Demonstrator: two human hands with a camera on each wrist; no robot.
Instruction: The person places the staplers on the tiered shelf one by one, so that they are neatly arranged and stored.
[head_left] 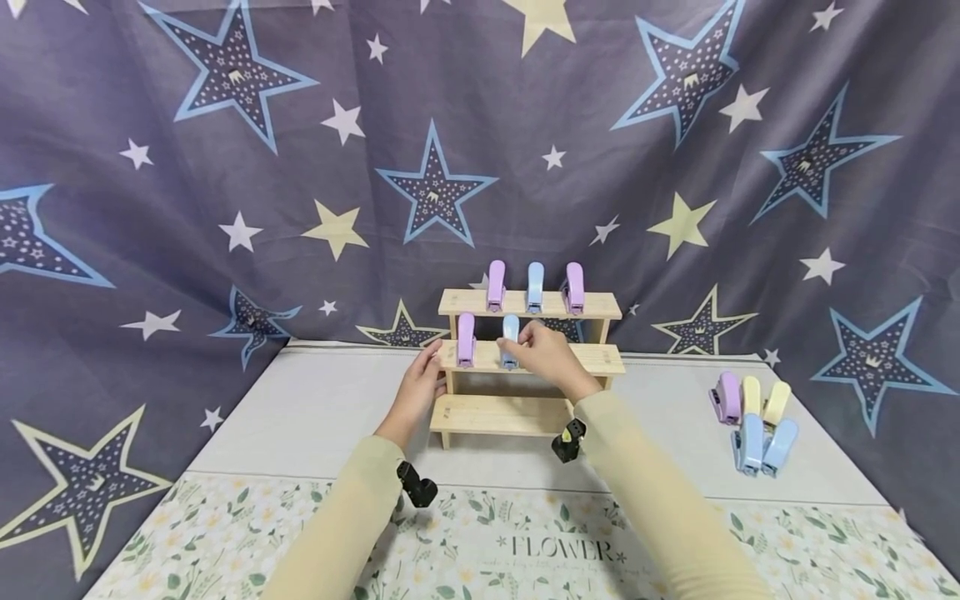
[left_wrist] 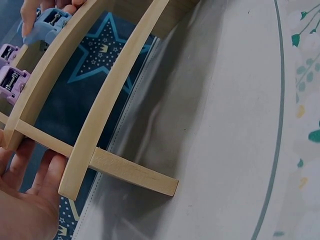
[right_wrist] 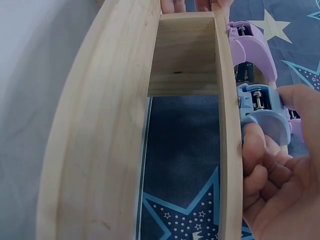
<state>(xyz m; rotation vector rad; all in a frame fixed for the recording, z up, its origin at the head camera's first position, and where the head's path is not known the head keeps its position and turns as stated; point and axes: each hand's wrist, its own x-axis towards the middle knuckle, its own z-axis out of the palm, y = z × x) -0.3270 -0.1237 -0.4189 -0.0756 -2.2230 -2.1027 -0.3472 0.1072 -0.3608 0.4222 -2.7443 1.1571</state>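
A three-tier wooden shelf stand [head_left: 510, 414] stands against the starry cloth. On its middle tier, my right hand [head_left: 551, 358] pinches a blue stapler [head_left: 510, 333] between thumb and fingers; the right wrist view shows that blue stapler [right_wrist: 261, 107] upright at the board's front edge. Left of it on the same tier is a purple stapler [head_left: 466, 337]. My left hand [head_left: 418, 385] grips the left end of the stand, its fingers [left_wrist: 47, 172] behind the side upright. Along the top tier stand a purple stapler [head_left: 496, 286], a blue one [head_left: 535, 287] and another purple one [head_left: 573, 287].
To the right on the table lies a group of loose staplers: one purple [head_left: 726, 397], two yellow and two blue [head_left: 750, 444]. A floral mat [head_left: 555, 546] covers the near part of the table. The star-patterned cloth [head_left: 450, 100] hangs right behind the stand.
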